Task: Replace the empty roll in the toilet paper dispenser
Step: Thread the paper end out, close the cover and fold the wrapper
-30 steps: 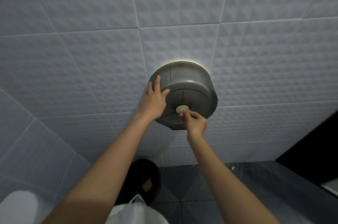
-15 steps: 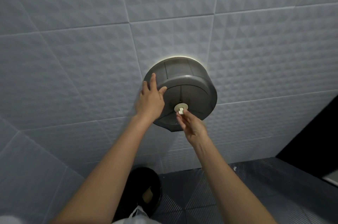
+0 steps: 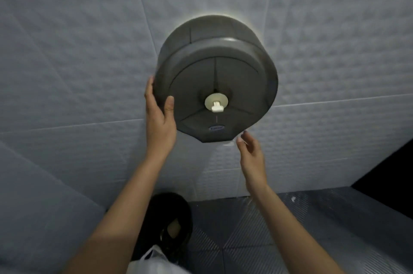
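Observation:
A round grey toilet paper dispenser [image 3: 223, 68] hangs on the tiled wall, its cover closed. A cream lock knob [image 3: 216, 103] sits at the cover's centre. My left hand [image 3: 159, 115] holds the dispenser's left edge, thumb on the front face and fingers behind the rim. My right hand [image 3: 251, 153] is open just below the dispenser's lower right corner, fingertips near a bit of white paper [image 3: 228, 144] at the slot. No roll is visible.
A black waste bin [image 3: 172, 226] stands on the dark ribbed floor [image 3: 312, 229] below the dispenser. A white plastic bag [image 3: 154, 260] shows at the bottom edge. A dark opening [image 3: 388, 166] lies at the right.
My right hand has let go of the centre knob and dropped to the dispenser's lower right. My left hand slid down the left rim. The camera moved closer.

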Demonstrator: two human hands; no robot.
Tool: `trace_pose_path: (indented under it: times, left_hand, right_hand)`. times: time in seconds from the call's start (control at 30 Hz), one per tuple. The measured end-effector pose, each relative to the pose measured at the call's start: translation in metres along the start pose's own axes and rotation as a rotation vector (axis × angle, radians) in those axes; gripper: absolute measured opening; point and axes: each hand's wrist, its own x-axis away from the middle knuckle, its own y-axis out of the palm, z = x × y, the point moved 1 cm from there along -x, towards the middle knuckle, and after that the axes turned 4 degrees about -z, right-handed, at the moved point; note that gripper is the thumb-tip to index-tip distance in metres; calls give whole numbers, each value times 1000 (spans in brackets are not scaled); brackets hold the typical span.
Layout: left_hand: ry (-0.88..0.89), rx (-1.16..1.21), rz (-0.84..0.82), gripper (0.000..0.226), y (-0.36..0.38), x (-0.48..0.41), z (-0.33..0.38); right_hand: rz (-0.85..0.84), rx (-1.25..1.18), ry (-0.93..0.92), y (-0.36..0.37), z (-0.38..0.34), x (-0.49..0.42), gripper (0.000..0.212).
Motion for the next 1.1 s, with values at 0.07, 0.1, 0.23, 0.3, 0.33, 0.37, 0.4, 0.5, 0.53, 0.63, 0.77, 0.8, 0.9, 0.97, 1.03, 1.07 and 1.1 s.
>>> trace_pose_path:
  times: [0.07,0.1,0.23,0.3,0.33,0.37,0.4,0.5,0.53,0.63,0.77,0.8,0.9,0.97,1.03,1.07,1.1]
  left_hand:
    - [-64,83,-8,62,5,7,-19]
    - [-84,133,-12,63,7,11,-26]
    - [-107,252,4,55,21,20,-42]
    - [-89,277,19,53,25,21,-44]
    - [-78,284,25,52,25,22,-44]
    - [-67,291,31,51,26,21,-46]
    - [-59,305,26,50,26,20,-45]
    - [-36,315,16,49,27,20,-47]
    - [-29,316,17,49,26,20,-46]
    - [-26,322,17,48,27,21,-47]
    - [-35,324,15,50,26,20,-49]
    - [-38,324,14,50,25,20,-49]
    - [-46,322,8,51,25,20,-48]
    - [-52,316,7,51,24,21,-48]
    - [-59,309,11,50,23,24,-48]
    - [-65,310,14,50,22,26,-49]
    - [-72,315,16,49,22,29,-51]
  right_hand:
    - [-54,4,-3,-2,15,-10,43]
    - [-67,-1,2,-3,24,-15,45]
    - [-129,-11,-31,-3,54,-30,59]
    - [-176,-162,-28,2,64,-36,65]
    - [-201,-257,-24,5,67,-38,67]
    - [-215,-337,-30,8,71,-42,67]
    - [-221,-410,-38,12,71,-43,63]
    - [-170,-546,-24,20,71,-51,38]
    - [-145,-563,-13,21,69,-52,26]
    - [-91,-523,-12,22,71,-56,7]
    - [-53,-469,12,17,83,-54,7]
    - [-47,-462,24,16,87,-53,5]
    - [-8,-435,70,10,101,-51,6]
    - [21,-440,111,7,111,-47,7]
    - [41,-442,140,5,119,-43,6]
    - [46,-442,149,4,123,-41,4]
    - [48,-444,156,4,126,-39,3]
